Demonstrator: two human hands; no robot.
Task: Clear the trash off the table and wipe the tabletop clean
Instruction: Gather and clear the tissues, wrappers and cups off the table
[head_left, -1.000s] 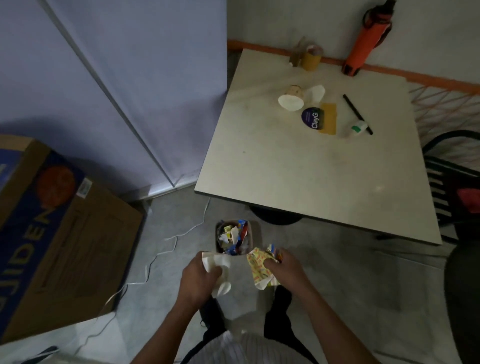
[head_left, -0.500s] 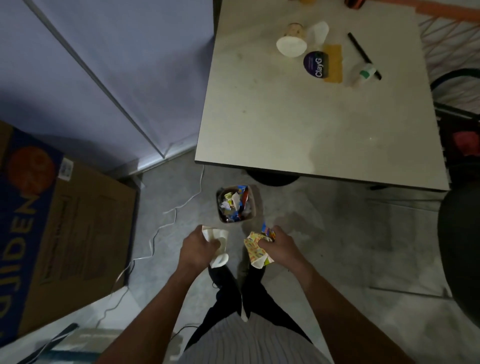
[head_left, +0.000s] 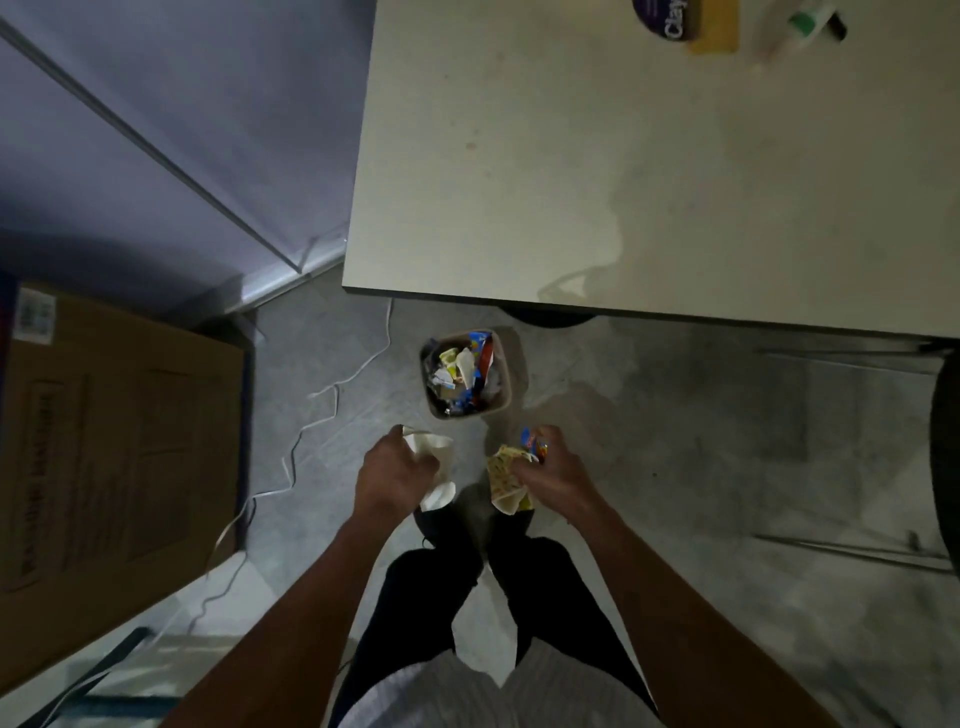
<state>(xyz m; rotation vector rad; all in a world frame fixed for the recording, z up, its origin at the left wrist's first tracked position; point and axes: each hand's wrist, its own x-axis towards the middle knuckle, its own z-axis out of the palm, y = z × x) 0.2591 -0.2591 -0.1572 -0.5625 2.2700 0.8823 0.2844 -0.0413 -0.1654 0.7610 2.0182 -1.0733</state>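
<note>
The trash in hand comes in two lots. A white paper cup (head_left: 431, 462), crushed, sits in the left hand (head_left: 392, 475), whose fingers (head_left: 423, 467) are curled round it. A yellow printed wrapper (head_left: 506, 478) with a scrap of blue and orange foil at its top is bunched in the right hand (head_left: 550, 475), whose fingers are likewise closed tight on it. Both hands hang side by side above the floor, just short of the bin (head_left: 465, 374), which stands on the floor below the near edge of the worktop (head_left: 519, 208) and is already packed to the rim with wrappers.

The step in hand looks to be dropping both lots into that bin. To do it well, each hand should come right over the opening before the fingers loosen, since the bin is small and heaped, and light paper may slide off the pile. Pressing the load down a little would likely help it stay.

More remains on the worktop: a dark round lid (head_left: 662, 21), a yellow pad (head_left: 714, 31) and a small white bottle (head_left: 795, 26) show at its far end, cut off by the frame. Wiping seems not yet begun. A white cable (head_left: 311, 415) trails across the floor beside a cardboard box (head_left: 119, 457).
</note>
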